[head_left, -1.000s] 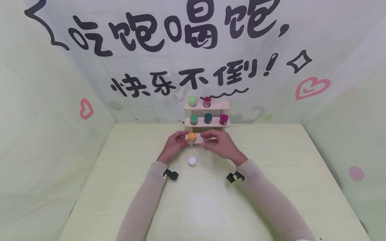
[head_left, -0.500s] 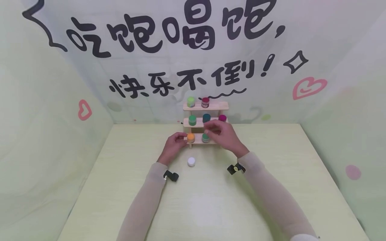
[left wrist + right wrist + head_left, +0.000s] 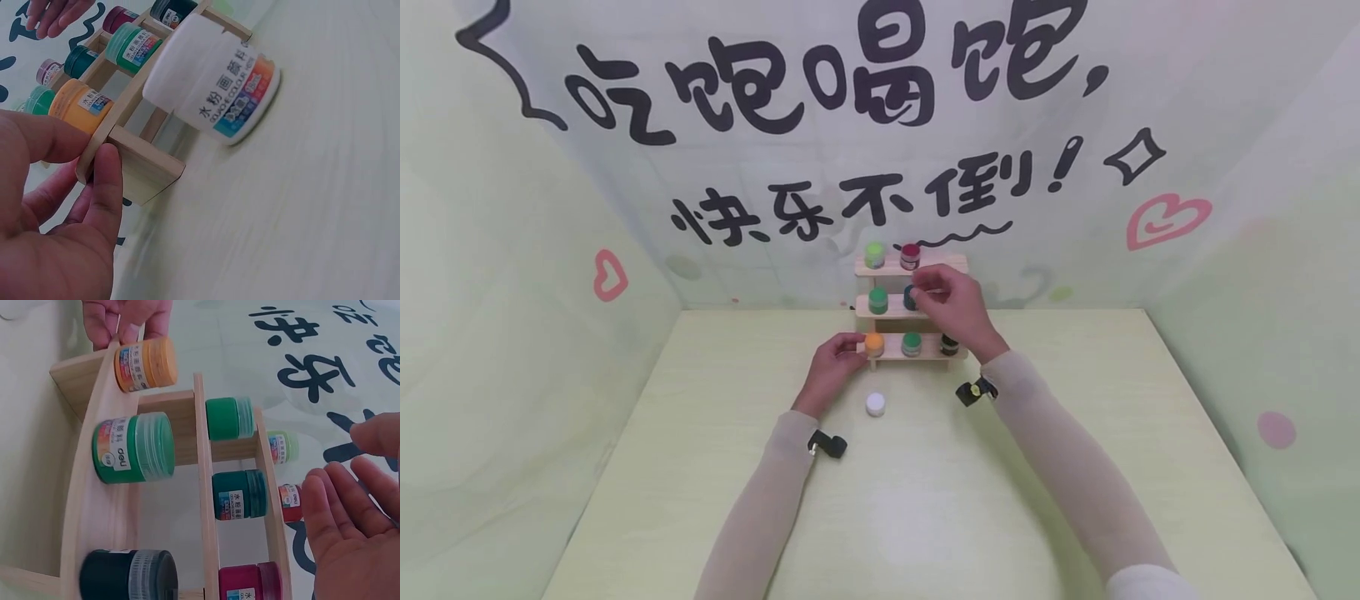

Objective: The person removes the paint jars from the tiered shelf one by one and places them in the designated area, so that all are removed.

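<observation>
My left hand (image 3: 833,367) grips the left end of the lowest board of a three-step wooden rack (image 3: 140,153), thumb above and fingers below. Right beside the thumb stands an orange paint jar (image 3: 81,106). On the same step are a green paint jar (image 3: 132,449) and a very dark one (image 3: 128,575). Nothing is in my right hand (image 3: 957,304), its fingers loosely bent by the upper steps. It hides part of the middle step in the head view; there the right wrist view shows green (image 3: 229,419), teal (image 3: 239,495) and magenta (image 3: 250,582) jars.
A white paint jar (image 3: 876,404) stands on the pale table (image 3: 895,500) in front of the rack. Light green (image 3: 875,255) and dark red (image 3: 910,256) jars sit on the top step. Behind it hangs a lettered cloth (image 3: 820,158).
My right hand has risen from the lowest step to beside the upper ones, uncovering the green and dark jars below. My left hand keeps its grip on the rack.
</observation>
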`<state>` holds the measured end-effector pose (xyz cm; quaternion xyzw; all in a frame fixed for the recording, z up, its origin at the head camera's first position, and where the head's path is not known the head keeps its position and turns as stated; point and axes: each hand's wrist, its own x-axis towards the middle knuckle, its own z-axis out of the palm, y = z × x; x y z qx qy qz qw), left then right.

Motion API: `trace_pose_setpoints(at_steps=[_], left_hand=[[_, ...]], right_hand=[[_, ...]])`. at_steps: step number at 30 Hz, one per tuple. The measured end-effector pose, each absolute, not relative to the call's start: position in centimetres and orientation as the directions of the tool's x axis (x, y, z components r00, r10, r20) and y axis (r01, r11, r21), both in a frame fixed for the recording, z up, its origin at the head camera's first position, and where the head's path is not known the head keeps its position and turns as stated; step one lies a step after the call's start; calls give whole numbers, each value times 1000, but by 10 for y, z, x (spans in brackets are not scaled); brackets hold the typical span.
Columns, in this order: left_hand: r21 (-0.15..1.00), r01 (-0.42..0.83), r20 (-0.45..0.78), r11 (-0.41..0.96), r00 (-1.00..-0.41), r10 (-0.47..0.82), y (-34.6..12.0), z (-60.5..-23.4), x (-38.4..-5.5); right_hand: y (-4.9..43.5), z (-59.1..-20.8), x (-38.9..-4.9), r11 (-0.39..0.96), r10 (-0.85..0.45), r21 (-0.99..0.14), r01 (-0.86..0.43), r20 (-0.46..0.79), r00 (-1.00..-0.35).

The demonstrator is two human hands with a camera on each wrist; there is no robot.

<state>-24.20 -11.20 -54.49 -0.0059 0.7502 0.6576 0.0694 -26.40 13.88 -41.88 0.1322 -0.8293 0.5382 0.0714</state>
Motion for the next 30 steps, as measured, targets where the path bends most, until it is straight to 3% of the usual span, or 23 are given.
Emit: trace_pose_setpoints(at_steps=[6, 15, 30], left_hand=[[986, -91, -101, 137, -993, 68, -110, -547, -242], [985, -95, -107, 144, -991, 76, -112, -552, -242], [983, -105, -119, 153, -989, 91, -114, -551, -240]], right_hand=[[137, -415, -281, 366, -33, -877, -312, 323, -946], [137, -415, -305, 403, 42, -878, -256, 298, -954], [139, -406, -332, 468, -61, -865, -182, 174, -983]])
